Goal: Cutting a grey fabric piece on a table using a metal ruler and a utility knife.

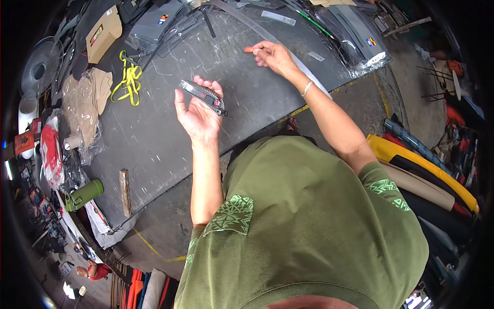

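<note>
A black and grey utility knife (205, 98) rests across the upturned palm of my left hand (199, 122), with the thumb to one side and the fingers curled behind it. Farther off to the right, my right hand (278, 59) pinches a small orange-red piece (249, 49) between thumb and fingertips; what kind of piece it is cannot be made out. Both hands are above a dark, scratched worktable (154, 144), well apart from each other. Past the right hand runs a long clear ruler-like strip (247, 23), partly covered by the hand and forearm.
A yellow strap (128, 82) lies at the left, near a cardboard piece (104, 35) and a fan (42, 67). A green bottle (85, 194) and a wooden stick (125, 192) are at the near left. Plastic-wrapped grey sheets (355, 38) and a green pencil (315, 23) sit far right. Material rolls (422, 180) stand right.
</note>
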The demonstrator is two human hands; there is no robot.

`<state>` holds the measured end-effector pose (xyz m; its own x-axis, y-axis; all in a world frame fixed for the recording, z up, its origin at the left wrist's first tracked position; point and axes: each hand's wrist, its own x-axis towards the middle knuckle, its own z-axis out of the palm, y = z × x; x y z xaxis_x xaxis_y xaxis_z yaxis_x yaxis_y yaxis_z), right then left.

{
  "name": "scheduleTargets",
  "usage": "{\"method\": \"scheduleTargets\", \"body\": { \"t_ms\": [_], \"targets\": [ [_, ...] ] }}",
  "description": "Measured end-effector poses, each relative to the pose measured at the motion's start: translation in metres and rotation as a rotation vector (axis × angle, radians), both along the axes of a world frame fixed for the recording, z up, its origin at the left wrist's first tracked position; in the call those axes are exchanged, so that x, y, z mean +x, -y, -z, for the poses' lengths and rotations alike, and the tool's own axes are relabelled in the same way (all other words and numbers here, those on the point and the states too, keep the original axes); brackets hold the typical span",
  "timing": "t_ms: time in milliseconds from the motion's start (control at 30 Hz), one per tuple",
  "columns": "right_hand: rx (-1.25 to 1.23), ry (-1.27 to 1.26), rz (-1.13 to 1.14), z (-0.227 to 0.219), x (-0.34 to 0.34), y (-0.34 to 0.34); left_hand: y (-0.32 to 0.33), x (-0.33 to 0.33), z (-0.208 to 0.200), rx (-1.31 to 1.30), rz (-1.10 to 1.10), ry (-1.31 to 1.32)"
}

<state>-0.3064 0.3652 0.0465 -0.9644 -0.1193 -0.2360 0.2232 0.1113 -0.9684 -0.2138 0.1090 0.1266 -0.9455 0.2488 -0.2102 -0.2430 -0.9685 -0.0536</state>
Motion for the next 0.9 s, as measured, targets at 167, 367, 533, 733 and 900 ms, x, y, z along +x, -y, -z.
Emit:
{"method": "scheduleTargets", "body": {
  "t_ms": [167,367,533,733,900],
  "targets": [
    [-0.321,0.014,-0.17,-0.054,0.064,0.035,0.0,-0.005,0.007,-0.086,-0.051,0.047],
    [-0.546,0.002,-0.263,-0.076,0.106,0.048,-0.018,-0.013,-0.001,-0.173,-0.002,0.048],
    [-0.283,0.095,-0.287,-0.09,0.106,0.039,-0.032,-0.015,-0.003,-0.139,0.059,-0.027],
    [-0.623,0.323,0.013,-0.066,0.118,0.045,-0.037,-0.019,0.003,-0.254,0.029,-0.009],
    [-0.668,0.279,0.004,-0.066,0.114,0.048,-0.028,-0.022,0.019,-0.337,-0.032,0.053]
  ]
}}
